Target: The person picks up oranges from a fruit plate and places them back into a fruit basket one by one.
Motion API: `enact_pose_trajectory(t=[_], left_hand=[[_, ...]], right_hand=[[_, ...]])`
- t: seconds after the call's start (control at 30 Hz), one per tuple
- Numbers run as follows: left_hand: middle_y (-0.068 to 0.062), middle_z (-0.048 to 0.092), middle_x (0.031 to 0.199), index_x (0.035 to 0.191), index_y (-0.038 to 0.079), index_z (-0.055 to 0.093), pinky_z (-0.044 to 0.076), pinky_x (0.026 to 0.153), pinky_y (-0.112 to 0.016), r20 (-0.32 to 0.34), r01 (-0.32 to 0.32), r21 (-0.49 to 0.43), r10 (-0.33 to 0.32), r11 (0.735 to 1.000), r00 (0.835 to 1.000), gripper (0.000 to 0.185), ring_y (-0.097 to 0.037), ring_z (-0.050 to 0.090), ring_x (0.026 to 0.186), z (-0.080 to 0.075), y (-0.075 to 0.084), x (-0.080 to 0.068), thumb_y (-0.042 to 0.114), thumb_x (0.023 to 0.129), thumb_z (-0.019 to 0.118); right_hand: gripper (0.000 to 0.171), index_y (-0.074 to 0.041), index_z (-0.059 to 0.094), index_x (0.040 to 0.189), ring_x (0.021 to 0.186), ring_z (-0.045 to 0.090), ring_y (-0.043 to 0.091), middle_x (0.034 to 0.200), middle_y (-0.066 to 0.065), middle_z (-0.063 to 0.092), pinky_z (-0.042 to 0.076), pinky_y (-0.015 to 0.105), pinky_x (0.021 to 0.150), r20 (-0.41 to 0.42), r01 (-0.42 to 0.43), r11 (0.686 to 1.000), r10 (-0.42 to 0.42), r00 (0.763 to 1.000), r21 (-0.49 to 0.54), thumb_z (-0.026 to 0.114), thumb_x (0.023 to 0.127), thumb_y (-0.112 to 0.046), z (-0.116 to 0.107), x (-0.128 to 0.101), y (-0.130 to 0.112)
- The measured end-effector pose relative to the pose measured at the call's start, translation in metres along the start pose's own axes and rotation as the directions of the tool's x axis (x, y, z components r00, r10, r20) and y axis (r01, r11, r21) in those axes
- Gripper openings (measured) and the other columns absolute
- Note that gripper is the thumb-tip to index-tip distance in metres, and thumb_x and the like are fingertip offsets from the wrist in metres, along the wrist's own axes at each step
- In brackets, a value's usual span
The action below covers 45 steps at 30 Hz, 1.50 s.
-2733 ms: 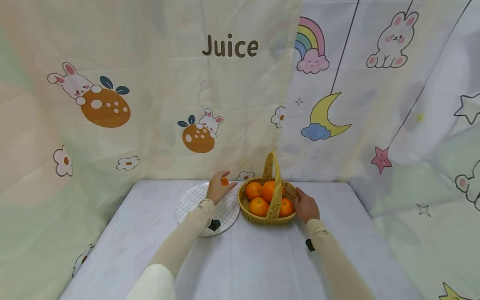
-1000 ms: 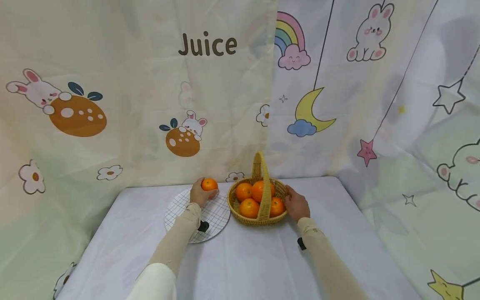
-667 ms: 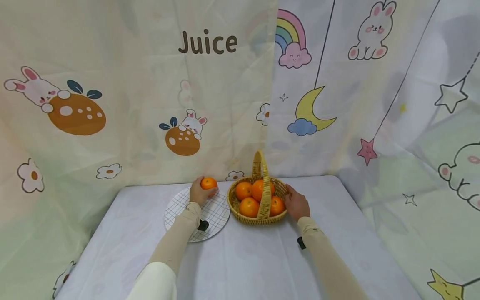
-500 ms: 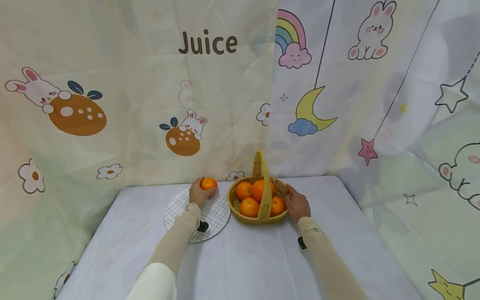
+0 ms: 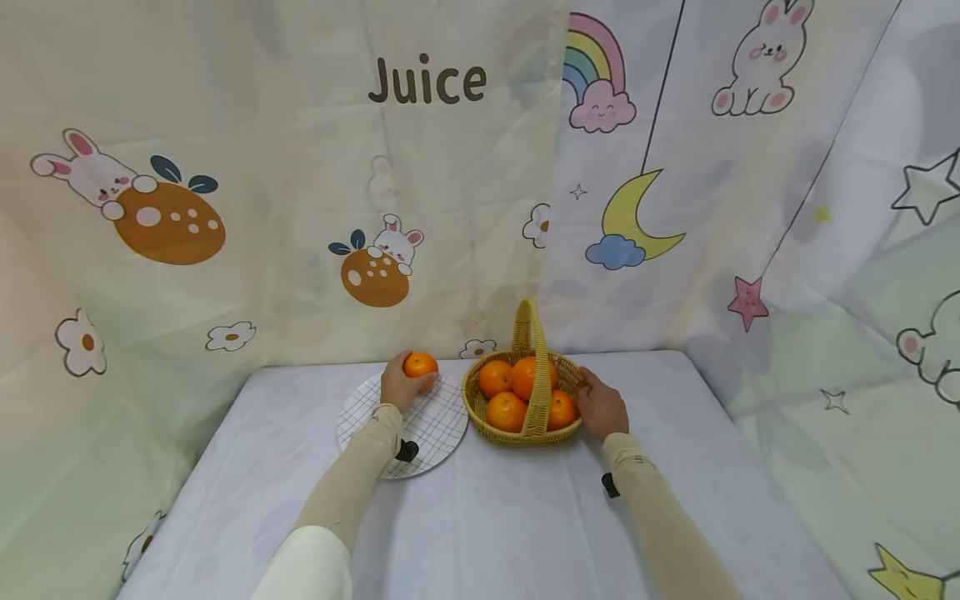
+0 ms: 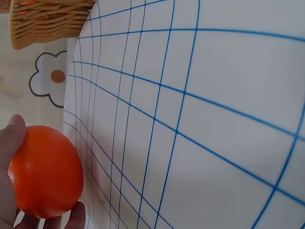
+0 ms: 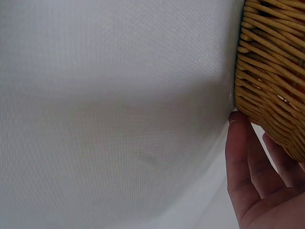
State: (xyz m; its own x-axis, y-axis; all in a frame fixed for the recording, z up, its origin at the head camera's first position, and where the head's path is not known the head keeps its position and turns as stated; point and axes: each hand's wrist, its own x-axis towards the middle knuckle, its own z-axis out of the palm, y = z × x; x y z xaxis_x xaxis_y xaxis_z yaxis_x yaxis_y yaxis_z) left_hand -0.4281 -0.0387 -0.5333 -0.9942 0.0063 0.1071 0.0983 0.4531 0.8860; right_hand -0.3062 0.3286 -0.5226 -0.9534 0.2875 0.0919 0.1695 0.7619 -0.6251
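In the head view my left hand (image 5: 401, 385) holds an orange (image 5: 421, 364) at the far side of a round white plate (image 5: 442, 425) with a grid of thin lines. The left wrist view has fingers and thumb around that orange (image 6: 47, 174); whether it touches the plate I cannot tell. To the right stands a yellow wicker basket (image 5: 491, 432) with a tall handle, several oranges (image 5: 507, 412) inside. My right hand (image 5: 603, 407) is at its right side. The right wrist view shows nearly straight fingers (image 7: 238, 152) against the wicker wall (image 7: 271, 62); the thumb is hidden.
A white cloth covers the table (image 5: 510, 517). A printed curtain (image 5: 285, 208) with rabbits, stars and the word Juice hangs directly behind the table and along both sides. The plate and basket stand close together near the back edge.
Since the oldest frame my left hand has shifted left, away from the basket, and the orange in it shows more fully. Over the last second both hands stay nearly still; the head view shifts slightly.
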Motion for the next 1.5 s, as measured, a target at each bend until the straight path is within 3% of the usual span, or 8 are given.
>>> enact_pose_trajectory(t=[0.17,0.57,0.77,1.03,1.4,1.5], left_hand=[[-0.021,0.048,0.139,0.142,0.002,0.045,0.039,0.105,-0.052,0.016,-0.005,0.01,0.005,1.0,1.0,0.079,-0.038,0.048,0.121,0.002,0.002,0.001,0.03,0.078,0.083],[-0.014,0.047,0.143,0.143,0.006,0.046,0.039,0.106,-0.049,0.051,-0.041,0.003,0.04,0.999,0.998,0.078,-0.034,0.048,0.123,0.001,0.024,-0.012,0.03,0.079,0.083],[-0.014,0.047,0.143,0.144,0.006,0.046,0.039,0.106,-0.049,0.073,-0.09,0.004,0.089,0.996,0.993,0.079,-0.033,0.048,0.124,0.002,0.031,-0.014,0.03,0.078,0.083],[-0.011,0.048,0.142,0.144,0.007,0.046,0.041,0.105,-0.047,0.116,-0.123,-0.061,0.13,0.99,0.985,0.079,-0.031,0.048,0.124,0.003,0.049,-0.022,0.029,0.078,0.084],[-0.005,0.049,0.141,0.142,0.017,0.05,0.046,0.1,-0.045,0.165,-0.148,-0.098,0.163,0.984,0.973,0.076,-0.027,0.05,0.121,0.01,0.068,-0.031,0.034,0.076,0.085],[-0.004,0.049,0.142,0.142,0.02,0.05,0.046,0.098,-0.045,0.192,-0.155,-0.11,0.174,0.982,0.966,0.076,-0.027,0.05,0.12,0.012,0.073,-0.035,0.036,0.076,0.084]], right_hand=[[0.05,-0.01,0.04,0.149,0.054,0.045,0.021,0.109,0.021,0.068,0.043,0.034,0.059,-0.009,0.0,1.0,0.0,1.0,0.007,0.04,0.099,-0.018,-0.002,-0.002,-0.002],[0.051,-0.011,0.039,0.15,0.052,0.044,0.02,0.107,0.02,0.068,0.04,0.031,0.053,-0.007,-0.001,1.0,0.001,1.0,0.006,0.039,0.1,-0.02,0.0,-0.002,0.0],[0.051,-0.01,0.039,0.15,0.05,0.044,0.02,0.099,0.019,0.068,0.039,0.031,0.052,-0.009,-0.004,1.0,0.004,1.0,0.004,0.038,0.099,-0.02,0.001,0.0,0.002],[0.052,-0.009,0.038,0.15,0.051,0.043,0.02,0.104,0.021,0.067,0.039,0.031,0.052,-0.002,0.002,1.0,-0.002,1.0,0.001,0.037,0.099,-0.019,0.001,-0.002,0.002],[0.051,-0.011,0.039,0.15,0.048,0.042,0.019,0.079,0.014,0.065,0.038,0.03,0.048,-0.017,0.004,1.0,-0.004,1.0,-0.001,0.038,0.099,-0.02,0.003,-0.001,0.002],[0.051,-0.01,0.04,0.149,0.048,0.042,0.019,0.08,0.015,0.066,0.038,0.03,0.048,-0.02,0.007,1.0,-0.007,1.0,0.005,0.039,0.099,-0.019,0.002,-0.002,0.001]])
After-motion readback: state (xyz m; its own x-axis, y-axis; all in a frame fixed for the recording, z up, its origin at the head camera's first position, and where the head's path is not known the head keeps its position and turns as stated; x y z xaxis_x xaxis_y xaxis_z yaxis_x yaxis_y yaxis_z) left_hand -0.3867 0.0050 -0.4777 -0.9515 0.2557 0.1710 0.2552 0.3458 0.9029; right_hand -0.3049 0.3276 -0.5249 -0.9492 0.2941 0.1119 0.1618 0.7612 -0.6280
